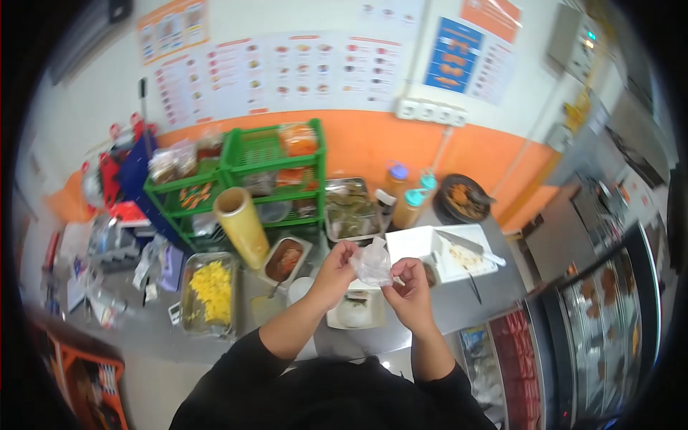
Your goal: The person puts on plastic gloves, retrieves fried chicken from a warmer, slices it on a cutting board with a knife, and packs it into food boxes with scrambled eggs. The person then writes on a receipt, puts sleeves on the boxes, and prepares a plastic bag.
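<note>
A crumpled, translucent plastic bag is held up over the counter between both hands. My left hand pinches its left side, while the fingers of my right hand grip its lower right edge. Below the hands sits an open takeaway box with a rounded white mound in it, perhaps rice. Part of the box is hidden behind the bag and hands. Just left of the box, a pale round item is partly covered by my left forearm.
Around the hands stand a tray of yellow food, a roll of wrap, a metal container of reddish food, squeeze bottles and a stone mortar. A knife lies on a white box at right. Green racks stand behind.
</note>
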Motion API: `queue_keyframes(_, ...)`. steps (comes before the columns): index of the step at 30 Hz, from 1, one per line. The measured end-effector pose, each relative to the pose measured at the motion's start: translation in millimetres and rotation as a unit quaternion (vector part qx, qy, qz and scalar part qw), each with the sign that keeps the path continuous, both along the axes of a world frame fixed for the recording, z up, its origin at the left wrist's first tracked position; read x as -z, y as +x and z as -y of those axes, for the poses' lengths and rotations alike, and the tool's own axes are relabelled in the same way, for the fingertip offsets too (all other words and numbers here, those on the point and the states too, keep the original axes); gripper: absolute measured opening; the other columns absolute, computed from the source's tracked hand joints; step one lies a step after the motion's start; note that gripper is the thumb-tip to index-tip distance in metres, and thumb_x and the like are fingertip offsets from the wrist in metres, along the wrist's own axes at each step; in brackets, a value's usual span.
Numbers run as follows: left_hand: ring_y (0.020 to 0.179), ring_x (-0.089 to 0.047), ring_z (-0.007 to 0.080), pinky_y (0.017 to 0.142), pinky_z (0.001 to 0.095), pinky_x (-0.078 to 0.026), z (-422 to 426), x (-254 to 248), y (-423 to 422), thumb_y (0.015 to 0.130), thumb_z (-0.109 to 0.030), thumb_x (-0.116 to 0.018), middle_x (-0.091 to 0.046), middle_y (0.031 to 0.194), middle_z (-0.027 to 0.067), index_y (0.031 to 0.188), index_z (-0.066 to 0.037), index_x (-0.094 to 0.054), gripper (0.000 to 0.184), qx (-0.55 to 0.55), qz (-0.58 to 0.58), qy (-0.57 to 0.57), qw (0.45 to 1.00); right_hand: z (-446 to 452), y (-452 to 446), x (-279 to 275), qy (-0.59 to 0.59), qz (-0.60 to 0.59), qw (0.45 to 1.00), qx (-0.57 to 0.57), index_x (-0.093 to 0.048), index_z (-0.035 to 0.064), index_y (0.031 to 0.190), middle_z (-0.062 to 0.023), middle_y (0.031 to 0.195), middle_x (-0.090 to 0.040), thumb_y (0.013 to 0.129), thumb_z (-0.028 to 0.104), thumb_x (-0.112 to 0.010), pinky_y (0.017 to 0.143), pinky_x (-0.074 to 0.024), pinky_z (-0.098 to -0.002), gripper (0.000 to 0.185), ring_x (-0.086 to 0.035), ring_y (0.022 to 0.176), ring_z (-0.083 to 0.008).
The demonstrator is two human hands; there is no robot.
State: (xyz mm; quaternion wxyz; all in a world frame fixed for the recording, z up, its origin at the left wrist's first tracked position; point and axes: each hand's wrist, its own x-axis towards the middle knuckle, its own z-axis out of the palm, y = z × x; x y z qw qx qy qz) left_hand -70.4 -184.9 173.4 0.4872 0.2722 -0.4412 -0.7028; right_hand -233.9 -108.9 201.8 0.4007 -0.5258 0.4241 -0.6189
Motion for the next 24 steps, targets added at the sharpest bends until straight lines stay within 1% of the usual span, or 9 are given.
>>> queue_keyframes(3,0.095,-0.056,0.0103,0.083,0.0285,-0.048,-28,-10,-40,0.092,-0.007,-0.059,-0.056,0.102,0.0014,0.105,-0.008,-0.052,0.015,0.111,-0.133,0.117,0.978,-17,-38,29,0.036,0.017,0.996,0.080,-0.048,0.0066,0.109,-0.0011,0.095,-0.058,0.088,-0.007,-0.055,0.076,-0.0490,-0.0237,0.026,-0.058,0.088,-0.0100)
queue_keyframes(7,0.082,-0.061,0.0104,0.073,0.0283,-0.051,-48,10,-77,0.094,-0.009,-0.052,-0.058,0.086,-0.0005,0.096,-0.009,-0.056,0.004,0.240,-0.023,0.034,0.970,-49,-69,25,0.061,0.286,0.947,0.136,-0.051,0.0067,0.110,-0.0020,0.086,-0.060,0.090,-0.003,-0.048,0.058,-0.0438,-0.0218,0.022,-0.055,0.068,-0.0076)
queue_keyframes(11,0.079,-0.062,0.0127,0.074,0.0289,-0.051,-62,-8,-111,0.093,-0.014,-0.049,-0.063,0.086,0.0029,0.097,-0.009,-0.059,0.012,0.207,-0.111,0.113,0.966,-79,-116,39,0.152,0.338,0.929,0.005,-0.059,0.0019,0.104,-0.0047,0.079,-0.062,0.091,0.003,-0.051,0.056,-0.0447,-0.0231,0.015,-0.055,0.060,-0.0101)
queue_keyframes(13,0.086,-0.063,0.0143,0.078,0.0311,-0.052,-67,4,-137,0.093,-0.019,-0.049,-0.065,0.093,0.0043,0.100,-0.009,-0.060,0.016,0.256,-0.159,0.112,0.947,-103,-152,41,0.122,0.259,0.921,-0.263,-0.066,0.0002,0.097,-0.0067,0.076,-0.065,0.094,0.019,-0.055,0.056,-0.0486,-0.0245,0.022,-0.060,0.058,-0.0130)
queue_keyframes(14,0.089,-0.064,0.0146,0.081,0.0319,-0.052,-72,10,-151,0.094,-0.019,-0.049,-0.065,0.096,0.0041,0.100,-0.008,-0.059,0.016,0.323,-0.174,0.142,0.919,-118,-158,45,0.081,0.323,0.930,-0.156,-0.067,0.0009,0.088,-0.0073,0.074,-0.065,0.096,0.034,-0.055,0.055,-0.0487,-0.0260,0.037,-0.058,0.054,-0.0145)
queue_keyframes(17,0.099,-0.064,0.0159,0.088,0.0339,-0.052,-97,12,-184,0.096,-0.022,-0.050,-0.066,0.109,0.0058,0.108,-0.002,-0.059,0.025,0.419,-0.168,0.206,0.868,-141,-177,15,0.074,0.507,0.859,-0.027,-0.063,0.0030,0.085,-0.0062,0.076,-0.062,0.097,0.027,-0.055,0.047,-0.0397,-0.0251,0.029,-0.052,0.054,-0.0127)
queue_keyframes(18,0.102,-0.063,0.0160,0.090,0.0347,-0.052,-105,7,-190,0.096,-0.023,-0.051,-0.066,0.112,0.0070,0.115,0.000,-0.058,0.030,0.446,-0.164,0.210,0.855,-145,-204,37,-0.001,0.500,0.842,-0.203,-0.061,0.0037,0.086,-0.0061,0.077,-0.061,0.098,0.026,-0.054,0.044,-0.0381,-0.0235,0.026,-0.051,0.055,-0.0123)
queue_keyframes(21,0.103,-0.065,0.0167,0.090,0.0352,-0.052,-126,9,-223,0.096,-0.025,-0.055,-0.065,0.118,0.0116,0.129,0.005,-0.052,0.045,0.510,-0.161,0.208,0.819,-180,-219,43,0.032,0.488,0.865,-0.112,-0.058,0.0040,0.088,-0.0058,0.077,-0.059,0.098,0.024,-0.054,0.040,-0.0342,-0.0223,0.023,-0.051,0.055,-0.0121)
queue_keyframes(24,0.087,-0.068,0.0153,0.076,0.0281,-0.054,-139,8,-253,0.094,-0.023,-0.061,-0.068,0.108,0.0139,0.130,0.007,-0.050,0.048,0.644,-0.167,0.159,0.730,-216,-240,31,-0.026,0.488,0.851,-0.193,-0.057,0.0026,0.090,-0.0048,0.076,-0.056,0.097,0.023,-0.056,0.037,-0.0321,-0.0214,0.022,-0.053,0.058,-0.0137)
